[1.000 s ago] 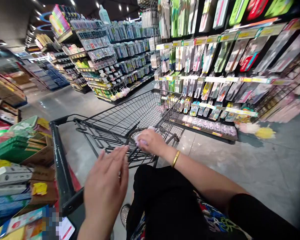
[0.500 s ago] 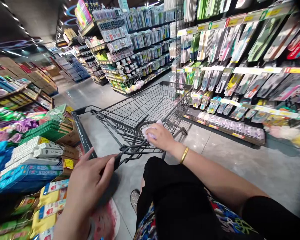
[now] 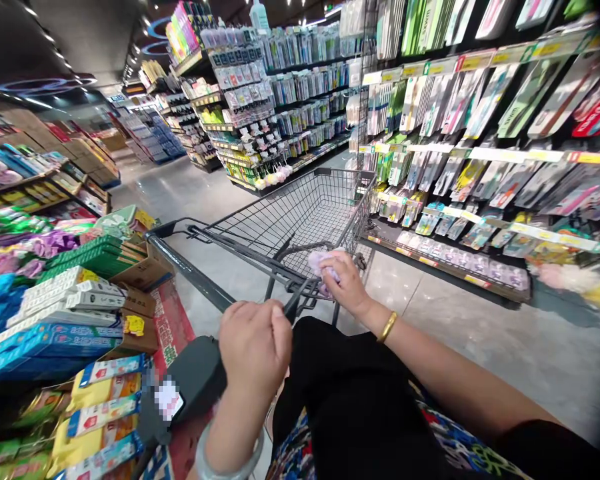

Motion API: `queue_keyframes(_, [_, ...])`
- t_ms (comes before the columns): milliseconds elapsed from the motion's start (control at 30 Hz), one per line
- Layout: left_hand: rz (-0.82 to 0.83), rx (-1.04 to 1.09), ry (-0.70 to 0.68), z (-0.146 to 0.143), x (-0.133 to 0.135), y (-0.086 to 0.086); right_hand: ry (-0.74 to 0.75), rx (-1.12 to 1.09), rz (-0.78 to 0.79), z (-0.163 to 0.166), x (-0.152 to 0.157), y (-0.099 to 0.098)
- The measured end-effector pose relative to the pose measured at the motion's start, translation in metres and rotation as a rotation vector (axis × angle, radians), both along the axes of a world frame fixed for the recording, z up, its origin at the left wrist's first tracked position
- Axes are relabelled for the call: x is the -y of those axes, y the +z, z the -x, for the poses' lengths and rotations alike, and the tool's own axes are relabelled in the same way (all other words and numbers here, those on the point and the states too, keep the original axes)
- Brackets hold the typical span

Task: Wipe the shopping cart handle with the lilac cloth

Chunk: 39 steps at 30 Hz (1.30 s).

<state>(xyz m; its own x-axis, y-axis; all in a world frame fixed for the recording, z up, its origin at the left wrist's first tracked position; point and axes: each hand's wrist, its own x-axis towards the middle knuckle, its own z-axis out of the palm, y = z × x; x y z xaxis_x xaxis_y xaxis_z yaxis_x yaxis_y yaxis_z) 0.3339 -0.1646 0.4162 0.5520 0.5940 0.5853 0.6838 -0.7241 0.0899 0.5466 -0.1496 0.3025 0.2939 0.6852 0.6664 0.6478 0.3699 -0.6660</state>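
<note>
My left hand (image 3: 255, 340) is closed around the dark handle bar (image 3: 190, 270) of a wire shopping cart (image 3: 260, 217), near the bar's right end. A pale bangle (image 3: 230, 460) circles that wrist. In my right hand (image 3: 349, 288) is a crumpled, fluffy lilac cloth (image 3: 323, 263), its exact kind hard to make out. The right hand is beside the cart's near side, and a gold bracelet (image 3: 387, 328) shows on its wrist. The visible cart basket has a bare wire floor.
Hanging packets fill a shelf rack (image 3: 460, 143) at the right. Boxes and packs (image 3: 75, 293) are piled on the left, near a dark grey object (image 3: 200, 367) and a small lit screen (image 3: 170, 400). Pale tiled floor (image 3: 150, 183) runs between the displays.
My left hand has moved right and wrapped round the handle bar, where its fingers were more extended before. My right hand and the lilac cloth have shifted slightly right. The handle has swung right.
</note>
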Motion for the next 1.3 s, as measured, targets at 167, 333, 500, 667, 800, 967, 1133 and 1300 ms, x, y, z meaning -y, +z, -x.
queue_keyframes(167, [0.027,-0.022,-0.072,-0.041,0.026,0.000,-0.010,-0.310,0.048,-0.012,0.025,0.029])
queue_keyframes(333, [0.031,-0.022,-0.285,-0.067,0.040,-0.007,0.001,-0.613,0.127,-0.037,0.038,0.020])
queue_keyframes(500, [0.059,-0.099,-0.401,-0.074,0.029,0.002,-0.066,-0.765,0.032,-0.039,0.049,0.038])
queue_keyframes(667, [0.000,-0.197,-0.170,-0.060,-0.006,0.014,-0.017,-0.348,-0.094,-0.037,0.072,0.083])
queue_keyframes(800, [-0.066,-0.259,-0.037,-0.061,-0.020,0.009,-0.104,-0.118,-0.047,-0.056,0.069,0.087])
queue_keyframes(967, [-0.092,-0.187,-0.031,-0.081,-0.013,0.001,-0.191,0.204,0.072,-0.049,0.076,0.106])
queue_keyframes(1133, [-0.042,-0.124,-0.083,-0.094,0.000,0.000,-0.226,0.541,0.163,-0.047,0.095,0.124])
queue_keyframes(1300, [-0.042,-0.093,-0.129,-0.067,-0.011,0.008,-0.334,0.588,0.197,-0.080,0.110,0.124])
